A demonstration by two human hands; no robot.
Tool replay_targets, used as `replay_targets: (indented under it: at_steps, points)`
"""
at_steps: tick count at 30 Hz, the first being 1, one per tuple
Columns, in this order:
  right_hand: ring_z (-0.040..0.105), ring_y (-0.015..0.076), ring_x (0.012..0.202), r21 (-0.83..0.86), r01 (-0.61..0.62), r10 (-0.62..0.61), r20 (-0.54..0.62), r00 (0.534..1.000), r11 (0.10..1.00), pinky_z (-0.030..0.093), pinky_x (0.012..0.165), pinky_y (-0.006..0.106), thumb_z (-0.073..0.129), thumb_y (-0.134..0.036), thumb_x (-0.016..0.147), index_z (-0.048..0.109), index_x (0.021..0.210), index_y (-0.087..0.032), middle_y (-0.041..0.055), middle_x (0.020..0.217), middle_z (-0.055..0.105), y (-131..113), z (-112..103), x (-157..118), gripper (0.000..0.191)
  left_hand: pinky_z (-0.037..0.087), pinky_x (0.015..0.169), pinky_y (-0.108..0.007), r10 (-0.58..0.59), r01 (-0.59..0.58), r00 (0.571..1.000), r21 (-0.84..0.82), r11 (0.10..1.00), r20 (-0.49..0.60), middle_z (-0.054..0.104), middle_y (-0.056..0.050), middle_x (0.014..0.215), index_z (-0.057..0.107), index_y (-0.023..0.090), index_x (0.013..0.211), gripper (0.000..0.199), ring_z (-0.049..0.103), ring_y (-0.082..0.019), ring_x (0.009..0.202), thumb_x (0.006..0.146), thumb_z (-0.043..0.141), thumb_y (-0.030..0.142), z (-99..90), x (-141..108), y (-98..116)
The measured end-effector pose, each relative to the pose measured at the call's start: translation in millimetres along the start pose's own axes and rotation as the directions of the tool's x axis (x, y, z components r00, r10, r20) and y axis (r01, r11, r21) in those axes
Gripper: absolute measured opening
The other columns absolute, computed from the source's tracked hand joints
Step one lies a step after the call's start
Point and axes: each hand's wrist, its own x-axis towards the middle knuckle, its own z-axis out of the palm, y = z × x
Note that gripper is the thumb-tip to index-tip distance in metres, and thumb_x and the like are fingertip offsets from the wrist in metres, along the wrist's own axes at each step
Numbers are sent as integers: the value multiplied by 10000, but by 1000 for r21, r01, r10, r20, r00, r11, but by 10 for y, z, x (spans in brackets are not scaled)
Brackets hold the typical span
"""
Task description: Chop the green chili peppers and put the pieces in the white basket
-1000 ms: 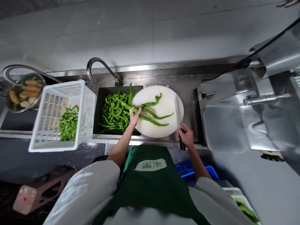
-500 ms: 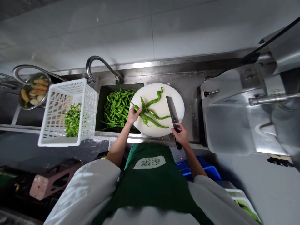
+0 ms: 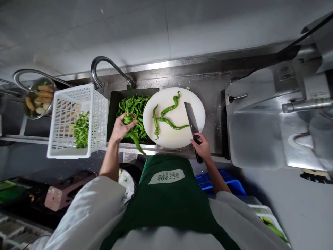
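In my remote view, the right hand (image 3: 201,146) partly hides the knife handle (image 3: 199,158); the picture's right edge crops the metal machine (image 3: 255,139); I cannot read the white label (image 3: 129,157).

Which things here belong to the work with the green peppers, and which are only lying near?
Belonging, it seems: knife, in the right hand; peppers, also in the left hand; board; sink.

Just nearby, apparently: bowl, stool, machine, blue crate.

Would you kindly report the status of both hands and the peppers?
Left hand: gripping green pepper, count unclear, at sink basin. Right hand: holding knife, blade angled over white board. Three peppers on board; one tip close to knife.
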Motion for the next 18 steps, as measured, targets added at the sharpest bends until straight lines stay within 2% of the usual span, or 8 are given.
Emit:
replay_targets:
  at_steps: [2, 5, 7, 9, 11, 13, 15, 18]
  points:
    - [518, 140, 414, -8, -8, 8, 8, 1000, 1000, 446, 437, 276, 722, -510, 761, 609, 1208, -213, -22, 682, 664, -1, -8, 7, 549, 544, 677, -276, 61, -105, 962, 153, 983, 266, 657, -5, 752, 723, 206, 843, 284, 655, -177, 720, 611, 879, 155, -127, 64, 54]
    - [553, 154, 465, -24, 1, -1, -3, 1000, 1000, 465, 466, 279, 731, -519, 749, 625, 1195, -206, -2, 705, 676, -6, -9, 15, 555, 554, 847, -373, 53, -278, 829, 328, 903, 557, 689, -61, 885, 761, 215, 874, 251, 665, -254, 904, 660, 723, 90, 143, 161, -156]
    - [583, 167, 512, -29, 16, -17, -15, 1000, 999, 474, 484, 279, 736, -519, 741, 637, 1180, -201, 14, 728, 685, -16, -8, 15, 550, 543, 829, -380, 18, -377, 769, 431, 820, 639, 670, -91, 954, 772, 208, 937, 308, 634, -262, 916, 684, 645, 88, 478, 225, -400]
    - [600, 173, 543, -29, 26, -27, -26, 999, 999, 482, 499, 279, 738, -514, 735, 647, 1162, -199, 23, 750, 694, -31, -10, 11, 538, 534, 822, -381, -14, -434, 742, 496, 752, 671, 645, -113, 988, 768, 191, 937, 292, 611, -272, 942, 715, 607, 92, 753, 277, -596]
    - [612, 178, 569, -29, 30, -31, -31, 999, 999, 492, 515, 280, 738, -507, 732, 655, 1148, -200, 25, 759, 699, -49, -15, 3, 524, 519, 890, -401, 3, -493, 730, 523, 695, 684, 639, -126, 1059, 758, 184, 927, 269, 591, -290, 1033, 742, 589, 85, 866, 298, -655]
    - [626, 184, 599, -29, 36, -37, -32, 999, 999, 502, 535, 281, 734, -497, 734, 660, 1141, -202, 24, 763, 700, -64, -22, -2, 508, 466, 1011, -453, 83, -570, 720, 519, 637, 689, 635, -131, 1206, 747, 186, 977, 302, 544, -321, 1179, 739, 600, 73, 817, 279, -556]
    - [634, 189, 619, -30, 39, -40, -35, 999, 999, 508, 549, 281, 730, -486, 737, 664, 1138, -204, 24, 764, 701, -74, -27, -5, 494, 402, 1090, -500, 206, -599, 745, 502, 624, 634, 635, -122, 1291, 729, 193, 1043, 345, 507, -342, 1263, 724, 650, 87, 688, 227, -354]
    - [633, 190, 623, -31, 36, -38, -46, 998, 999, 508, 553, 282, 732, -478, 734, 666, 1133, -206, 26, 763, 703, -79, -25, -7, 487, 503, 952, -451, 310, -397, 914, 422, 815, 263, 718, -97, 1062, 694, 190, 1032, 293, 643, -289, 1029, 744, 745, 200, 582, 135, -66]
